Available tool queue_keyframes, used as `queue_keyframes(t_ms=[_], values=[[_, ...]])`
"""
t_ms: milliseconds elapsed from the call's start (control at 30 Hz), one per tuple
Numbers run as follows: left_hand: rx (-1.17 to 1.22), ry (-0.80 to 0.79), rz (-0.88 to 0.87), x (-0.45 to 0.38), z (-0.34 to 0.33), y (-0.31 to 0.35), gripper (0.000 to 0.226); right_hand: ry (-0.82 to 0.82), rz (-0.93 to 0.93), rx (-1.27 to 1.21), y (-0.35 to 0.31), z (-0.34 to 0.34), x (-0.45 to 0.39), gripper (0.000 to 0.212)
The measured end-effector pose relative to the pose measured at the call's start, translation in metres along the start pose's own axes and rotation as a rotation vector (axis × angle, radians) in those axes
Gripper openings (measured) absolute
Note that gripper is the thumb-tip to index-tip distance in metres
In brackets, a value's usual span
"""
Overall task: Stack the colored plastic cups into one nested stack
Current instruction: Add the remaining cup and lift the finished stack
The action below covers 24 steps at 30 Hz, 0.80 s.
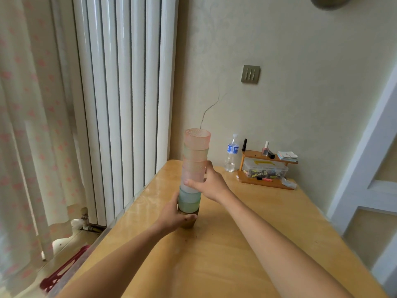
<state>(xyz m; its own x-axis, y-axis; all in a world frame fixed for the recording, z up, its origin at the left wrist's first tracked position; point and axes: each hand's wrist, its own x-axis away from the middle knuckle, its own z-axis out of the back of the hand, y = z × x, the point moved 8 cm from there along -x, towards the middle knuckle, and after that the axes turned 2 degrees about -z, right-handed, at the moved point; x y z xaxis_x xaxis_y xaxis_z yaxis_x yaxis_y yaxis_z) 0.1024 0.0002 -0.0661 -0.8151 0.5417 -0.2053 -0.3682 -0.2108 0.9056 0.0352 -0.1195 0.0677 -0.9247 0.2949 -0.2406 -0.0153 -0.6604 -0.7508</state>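
Note:
A tall nested stack of translucent plastic cups (pixel 195 160) stands upright on the wooden table (pixel 236 244), near its left edge. Pink and pale cups form the upper part, green cups (pixel 189 201) sit lower, and a brown cup (pixel 189 223) is at the base. My left hand (pixel 175 216) wraps around the bottom of the stack at the green and brown cups. My right hand (pixel 211 182) grips the middle of the stack from the right, thumb across the front of a whitish cup.
A water bottle (pixel 232 153) stands at the back of the table beside a small wooden shelf (pixel 266 168) holding a clear box, pens and nail polish. A white radiator (pixel 126 104) and a curtain (pixel 28 125) lie left of the table.

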Motion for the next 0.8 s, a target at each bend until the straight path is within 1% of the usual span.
queue_keyframes(t_ms=[133,300,600,733,800], values=[[0.002,0.023,-0.016,-0.008,-0.004,0.002,0.090,0.029,-0.010,-0.022,0.012,0.009,-0.003,0.082],[0.023,0.003,-0.034,-0.025,-0.023,0.009,0.084,0.052,-0.003,0.000,0.022,0.029,-0.011,0.080],[0.044,-0.076,-0.041,-0.099,-0.078,0.036,0.094,0.160,-0.045,-0.008,0.066,0.087,-0.044,0.083],[0.058,-0.102,-0.011,-0.136,-0.102,0.040,0.085,0.178,-0.067,0.006,0.086,0.106,-0.072,0.083],[0.069,-0.101,0.008,-0.150,-0.111,0.036,0.085,0.175,-0.081,0.005,0.097,0.111,-0.084,0.083]])
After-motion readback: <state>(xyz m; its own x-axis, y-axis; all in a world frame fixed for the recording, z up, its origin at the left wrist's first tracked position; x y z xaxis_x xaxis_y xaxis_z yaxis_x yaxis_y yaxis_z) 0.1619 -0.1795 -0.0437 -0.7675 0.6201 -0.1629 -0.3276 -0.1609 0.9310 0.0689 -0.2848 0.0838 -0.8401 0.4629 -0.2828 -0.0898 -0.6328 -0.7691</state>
